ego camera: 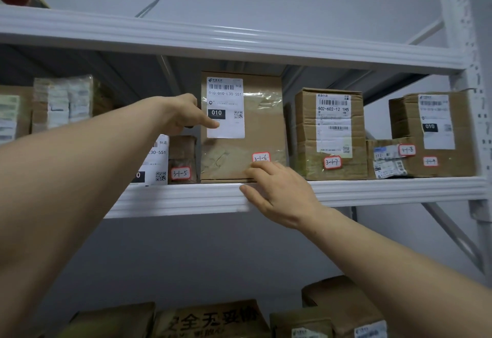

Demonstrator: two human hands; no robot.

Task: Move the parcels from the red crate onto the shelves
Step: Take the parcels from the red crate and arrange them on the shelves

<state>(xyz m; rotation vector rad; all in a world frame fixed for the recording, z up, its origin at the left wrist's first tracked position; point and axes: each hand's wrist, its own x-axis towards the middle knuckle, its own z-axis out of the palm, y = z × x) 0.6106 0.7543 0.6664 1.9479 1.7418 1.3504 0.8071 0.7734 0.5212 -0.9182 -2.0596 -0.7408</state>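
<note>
The tall parcel [255,130] stands upright on the middle shelf [386,191], its top close under the upper shelf [239,39], with both hands on it. The left hand [183,114] grips the parcel's left edge: the thumb lies stretched across the white shipping label [225,98] on the front face, and the fingers curl round the side, where they are hidden from view. The right hand [279,191] is at the parcel's lower front edge with fingers only slightly bent and holding nothing; the fingertips rest on the cardboard just below the red-bordered tag [261,157] marked 3-1-6, and the thumb lies over the white front rail of the middle shelf. Just below the left hand sits a small brown parcel [182,151] tagged 3-1-5, close against the tall parcel's left side. Beyond the left wrist, partly covered by the forearm, is a white-labelled parcel [157,162]. To the right of the right hand, a taped carton [330,130] tagged 3-1-7 stands beside the tall parcel; whether they touch cannot be determined. Farther right are a low flat parcel [388,156] and a larger carton [431,130]. Well below both forearms, further brown parcels [213,321] lie on a lower level.
</note>
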